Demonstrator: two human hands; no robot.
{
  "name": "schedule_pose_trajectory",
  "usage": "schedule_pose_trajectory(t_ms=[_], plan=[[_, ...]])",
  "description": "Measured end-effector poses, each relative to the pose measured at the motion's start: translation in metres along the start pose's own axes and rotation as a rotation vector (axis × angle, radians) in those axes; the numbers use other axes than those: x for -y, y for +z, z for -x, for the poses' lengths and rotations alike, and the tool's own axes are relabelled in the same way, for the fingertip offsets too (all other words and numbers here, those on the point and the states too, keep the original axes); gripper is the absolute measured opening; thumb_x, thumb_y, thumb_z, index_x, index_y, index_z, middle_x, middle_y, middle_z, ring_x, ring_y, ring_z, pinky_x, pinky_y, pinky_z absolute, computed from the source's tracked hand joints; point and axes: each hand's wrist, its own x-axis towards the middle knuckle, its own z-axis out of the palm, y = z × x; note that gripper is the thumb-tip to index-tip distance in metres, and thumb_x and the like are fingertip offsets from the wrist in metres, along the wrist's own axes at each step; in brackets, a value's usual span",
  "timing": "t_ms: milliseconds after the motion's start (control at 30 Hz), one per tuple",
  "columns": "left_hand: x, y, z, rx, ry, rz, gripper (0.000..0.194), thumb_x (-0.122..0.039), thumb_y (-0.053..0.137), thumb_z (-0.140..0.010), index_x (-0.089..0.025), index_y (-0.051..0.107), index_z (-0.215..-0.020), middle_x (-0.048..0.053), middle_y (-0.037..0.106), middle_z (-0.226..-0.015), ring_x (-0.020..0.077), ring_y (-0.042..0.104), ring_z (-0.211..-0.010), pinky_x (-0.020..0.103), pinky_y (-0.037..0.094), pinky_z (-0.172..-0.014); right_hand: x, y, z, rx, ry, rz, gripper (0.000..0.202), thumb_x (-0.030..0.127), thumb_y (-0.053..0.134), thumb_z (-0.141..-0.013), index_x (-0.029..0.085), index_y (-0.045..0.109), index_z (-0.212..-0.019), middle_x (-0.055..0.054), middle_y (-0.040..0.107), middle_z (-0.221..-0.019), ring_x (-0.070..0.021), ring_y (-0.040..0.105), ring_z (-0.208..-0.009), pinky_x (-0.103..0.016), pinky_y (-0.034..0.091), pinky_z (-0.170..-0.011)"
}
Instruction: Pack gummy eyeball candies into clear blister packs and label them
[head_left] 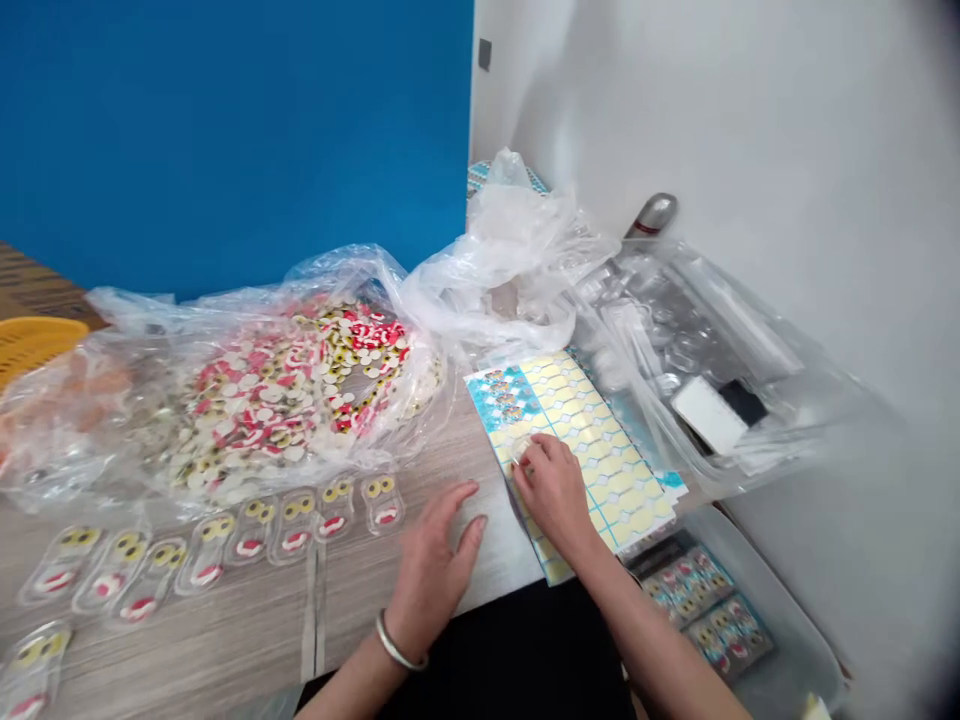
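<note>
My right hand [555,490] rests over a printed sheet [622,440] of pale yellow shapes and blue lines. Its fingertips are closed on a small clear plastic piece [522,447], partly hidden by the fingers. Blue printed patches with small figures fill the sheet's far left corner. To the left of the sheet, my left hand [435,560] hovers near the table with thumb and fingers apart, holding nothing. Beyond it, a row of clear plastic shells [298,525] lies on the table [360,610], each with two yellow-and-black eye pieces and a red-and-white mouth piece.
A clear bag [270,390] of loose eye and mouth pieces spreads behind the row. Crumpled plastic [517,250] and a bag of clear parts [675,340] lie at the back right. A bin [795,600] with filled cards stands below right. A blue panel [240,130] rises behind.
</note>
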Motion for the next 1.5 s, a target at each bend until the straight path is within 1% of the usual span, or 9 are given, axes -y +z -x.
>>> schedule_pose_trajectory(t_ms=[133, 267, 400, 533, 800, 1033, 1200, 1400, 1500], plan=[[-0.01, 0.017, -0.015, -0.05, -0.416, 0.636, 0.054, -0.047, 0.065, -0.09, -0.021, 0.057, -0.137, 0.014, 0.06, -0.14, 0.0291, 0.058, -0.128, 0.045, 0.047, -0.11, 0.049, -0.002, 0.011, 0.023, -0.043, -0.363, 0.005, 0.022, 0.065, -0.086, 0.021, 0.06, -0.086, -0.01, 0.061, -0.104, -0.0249, 0.06, -0.104, -0.038, 0.051, -0.09], [-0.006, -0.01, -0.035, -0.25, -0.504, 0.835, 0.05, -0.051, 0.066, -0.089, -0.019, 0.059, -0.127, 0.016, 0.067, -0.128, 0.0291, 0.063, -0.121, 0.043, 0.049, -0.105, 0.089, -0.008, -0.001, 0.192, -0.239, -0.515, 0.012, 0.018, 0.064, -0.087, 0.022, 0.065, -0.098, -0.009, 0.063, -0.113, -0.0237, 0.06, -0.109, -0.037, 0.05, -0.095], [0.005, -0.064, -0.056, -0.405, -0.51, 0.826, 0.051, -0.049, 0.069, -0.086, -0.019, 0.053, -0.124, 0.015, 0.07, -0.12, 0.0272, 0.072, -0.099, 0.039, 0.058, -0.082, 0.112, 0.0, -0.07, 0.282, -0.349, -0.523, 0.014, 0.016, 0.056, -0.094, 0.022, 0.067, -0.102, -0.006, 0.067, -0.111, -0.0201, 0.062, -0.107, -0.034, 0.048, -0.095], [0.014, -0.103, -0.073, -0.477, -0.516, 0.833, 0.055, -0.051, 0.075, -0.08, -0.021, 0.053, -0.12, 0.013, 0.069, -0.121, 0.0243, 0.074, -0.089, 0.036, 0.059, -0.076, 0.141, 0.042, -0.166, 0.297, -0.471, -0.253, 0.023, 0.012, 0.05, -0.096, 0.018, 0.069, -0.107, -0.008, 0.071, -0.107, -0.0191, 0.063, -0.101, -0.03, 0.046, -0.092], [0.032, -0.115, -0.091, -0.516, -0.568, 0.951, 0.052, -0.047, 0.078, -0.078, -0.018, 0.06, -0.118, 0.015, 0.069, -0.121, 0.0281, 0.073, -0.098, 0.038, 0.06, -0.082, 0.172, 0.123, -0.264, 0.466, -0.638, 0.096, 0.025, 0.007, 0.052, -0.089, 0.019, 0.072, -0.099, -0.011, 0.069, -0.108, -0.0234, 0.061, -0.107, -0.03, 0.042, -0.091], [0.039, -0.122, -0.108, -0.549, -0.65, 1.137, 0.042, -0.044, 0.06, -0.092, -0.016, 0.06, -0.123, 0.015, 0.071, -0.113, 0.0281, 0.074, -0.093, 0.038, 0.061, -0.076, 0.174, 0.102, -0.253, 0.498, -0.581, -0.082, 0.021, 0.009, 0.048, -0.092, 0.017, 0.066, -0.097, -0.007, 0.071, -0.1, -0.0174, 0.063, -0.091, -0.025, 0.043, -0.078], [0.04, -0.119, -0.11, -0.459, -0.609, 1.06, 0.05, -0.055, 0.053, -0.094, -0.016, 0.063, -0.124, 0.013, 0.072, -0.111, 0.0268, 0.072, -0.095, 0.035, 0.06, -0.075, 0.18, 0.064, -0.209, 0.821, -0.505, -0.511, 0.012, 0.011, 0.057, -0.083, 0.017, 0.068, -0.085, 0.002, 0.068, -0.075, -0.012, 0.058, -0.067, -0.021, 0.038, -0.062], [0.036, -0.11, -0.101, -0.43, -0.511, 0.91, 0.044, -0.056, 0.065, -0.086, -0.02, 0.071, -0.111, 0.012, 0.073, -0.104, 0.0286, 0.07, -0.098, 0.031, 0.058, -0.069, 0.184, 0.052, -0.177, 0.619, -0.574, -0.445, 0.019, 0.008, 0.055, -0.083, 0.019, 0.069, -0.075, 0.0, 0.066, -0.075, -0.0145, 0.059, -0.075, -0.025, 0.04, -0.07], [0.036, -0.108, -0.101, -0.431, -0.484, 0.949, 0.042, -0.051, 0.071, -0.082, -0.02, 0.069, -0.111, 0.01, 0.072, -0.105, 0.0242, 0.07, -0.085, 0.028, 0.055, -0.059, 0.181, 0.055, -0.17, 0.587, -0.412, -0.624, 0.014, 0.012, 0.055, -0.084, 0.02, 0.066, -0.084, 0.002, 0.065, -0.074, -0.0137, 0.059, -0.069, -0.025, 0.043, -0.066]])
